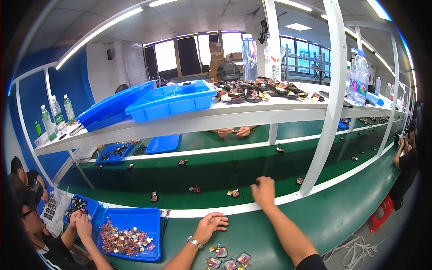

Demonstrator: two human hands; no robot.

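Note:
My left hand [211, 227], with a metal-banded watch [195, 242] on the wrist, hovers over the green bench beside the white rail. Its fingers are loosely apart with nothing in them. Below it lie several small clear-and-dark assemblies with red boards and yellow tabs [230, 264]. Farther forward, my right hand [264, 191] reaches past the rail over the dark green conveyor belt [216, 173]. Its fingers are bent but apart, and I see nothing held. Just left of it on the belt sits a small wired electronic part [233, 193]; another [195, 189] lies farther left.
A blue tray [158, 234] of small wired boards stands at my left, next to a co-worker's hands [81, 223]. A white post [330, 103] rises at right. Above the belt, a white shelf [252, 116] carries blue bins [173, 101], heaped parts and bottles. Another person's hands [234, 132] show beyond.

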